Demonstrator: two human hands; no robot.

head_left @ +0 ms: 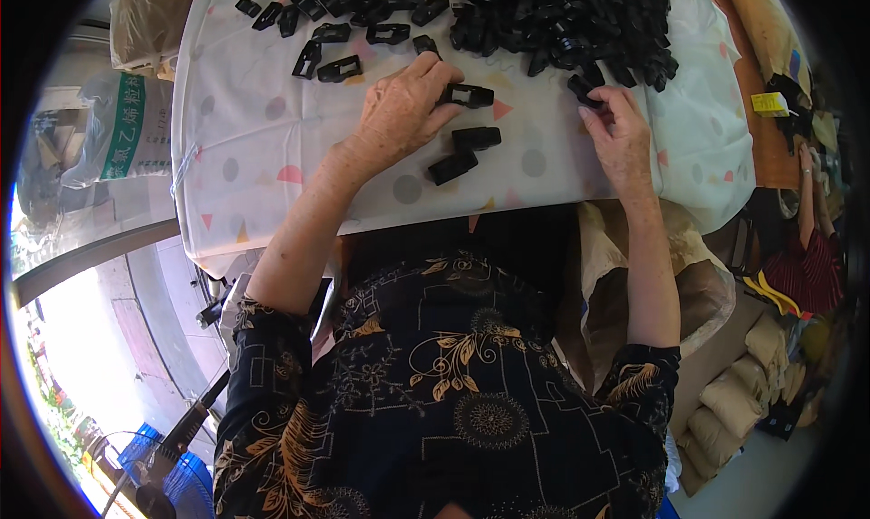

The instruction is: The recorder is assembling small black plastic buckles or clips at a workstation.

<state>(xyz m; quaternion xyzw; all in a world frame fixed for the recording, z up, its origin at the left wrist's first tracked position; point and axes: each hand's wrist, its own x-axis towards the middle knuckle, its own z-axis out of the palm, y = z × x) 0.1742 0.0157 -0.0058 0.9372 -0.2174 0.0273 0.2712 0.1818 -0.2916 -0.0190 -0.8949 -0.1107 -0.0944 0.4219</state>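
Observation:
My left hand (406, 104) rests over the cloth-covered table (335, 188), thumb and fingers closed on one end of a black plastic part with a rectangular opening (471, 96). Another black part (426, 47) lies just beyond its fingertips. To the right, my right hand (618, 134) pinches a small black plastic part (584, 90) at the near edge of a large heap of similar black parts (562, 25). Two more, an upper block (476, 138) and a lower block (452, 167), lie close together between my hands, nearer to me.
Several loose black parts (340, 68) are scattered at the far left of the table. An open sack (603, 256) hangs below the table's near right edge. Stuffed bags (734, 401) are piled on the right floor; another person's arm (806, 193) shows at far right. A blue fan (186, 483) stands lower left.

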